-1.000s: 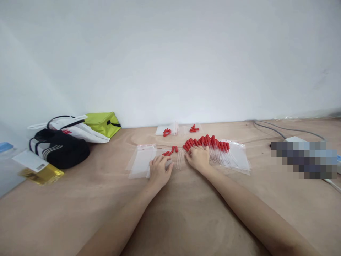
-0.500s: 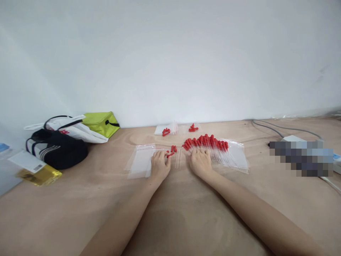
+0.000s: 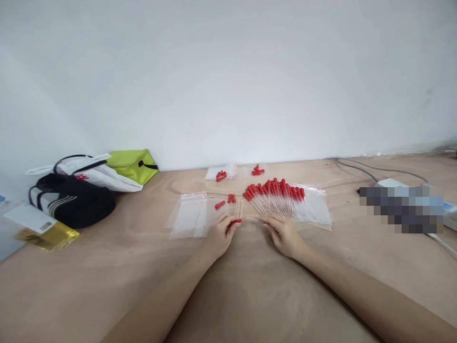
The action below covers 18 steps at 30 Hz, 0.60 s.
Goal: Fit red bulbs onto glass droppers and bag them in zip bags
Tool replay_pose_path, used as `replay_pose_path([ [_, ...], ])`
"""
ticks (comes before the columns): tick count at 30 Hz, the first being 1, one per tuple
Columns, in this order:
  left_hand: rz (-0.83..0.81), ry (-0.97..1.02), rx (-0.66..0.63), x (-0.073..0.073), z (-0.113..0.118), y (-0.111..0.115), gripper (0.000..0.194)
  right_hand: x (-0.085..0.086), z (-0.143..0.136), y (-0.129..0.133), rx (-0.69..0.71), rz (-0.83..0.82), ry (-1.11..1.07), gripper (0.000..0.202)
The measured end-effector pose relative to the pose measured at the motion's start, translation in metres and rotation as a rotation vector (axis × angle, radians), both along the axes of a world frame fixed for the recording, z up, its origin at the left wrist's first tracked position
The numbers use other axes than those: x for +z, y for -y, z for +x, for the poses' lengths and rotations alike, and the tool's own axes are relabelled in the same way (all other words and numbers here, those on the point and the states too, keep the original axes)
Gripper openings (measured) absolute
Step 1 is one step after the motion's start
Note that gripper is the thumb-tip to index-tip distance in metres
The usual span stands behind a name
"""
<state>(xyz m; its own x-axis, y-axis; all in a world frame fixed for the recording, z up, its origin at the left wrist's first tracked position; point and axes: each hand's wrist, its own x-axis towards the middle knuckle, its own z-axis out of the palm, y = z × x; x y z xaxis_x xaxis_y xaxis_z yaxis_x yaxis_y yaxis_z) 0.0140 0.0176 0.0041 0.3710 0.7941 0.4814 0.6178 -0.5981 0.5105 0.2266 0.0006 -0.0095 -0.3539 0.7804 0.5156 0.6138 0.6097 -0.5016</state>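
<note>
Between the fingertips of my left hand (image 3: 220,234) is a red rubber bulb (image 3: 235,221), its end pointing right. My right hand (image 3: 283,234) pinches a thin clear tube (image 3: 253,219) that points left toward the bulb; the two are apart. Just beyond my hands lie a few loose clear tubes (image 3: 238,207) and more red bulbs (image 3: 232,198), with one bulb (image 3: 220,205) closer to my left hand. A fanned pile of clear tubes with red bulbs on them (image 3: 274,190) rests beyond my right hand, partly over a clear zip bag (image 3: 319,209).
Flat clear bags (image 3: 189,214) lie left of centre. Small heaps of red bulbs (image 3: 221,176) sit on bags near the wall. At the left are a black bag (image 3: 78,205), a lime-green bag (image 3: 130,164) and a gold packet (image 3: 53,236); a grey cable (image 3: 357,166) runs at right.
Both hands have drawn back toward me. My left hand has picked up a red bulb, and my right hand now holds a clear tube in front of the pile.
</note>
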Motion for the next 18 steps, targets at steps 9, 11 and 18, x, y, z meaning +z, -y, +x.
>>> replay_pose_path([
  [9, -0.018, 0.011, -0.04, 0.0007, 0.0021, 0.0026, 0.013, 0.0013, -0.0054, -0.0024, 0.067, -0.048, 0.028, 0.025],
  [11, -0.01, 0.035, -0.045, -0.0002, 0.0032, 0.0024, 0.013, 0.0012, -0.0054, -0.0022, 0.072, -0.051, 0.025, 0.026],
  [18, -0.04, 0.064, -0.158, 0.0006, 0.0029, 0.0035, 0.02, 0.0009, -0.0019, -0.006, 0.113, -0.082, 0.051, 0.024],
])
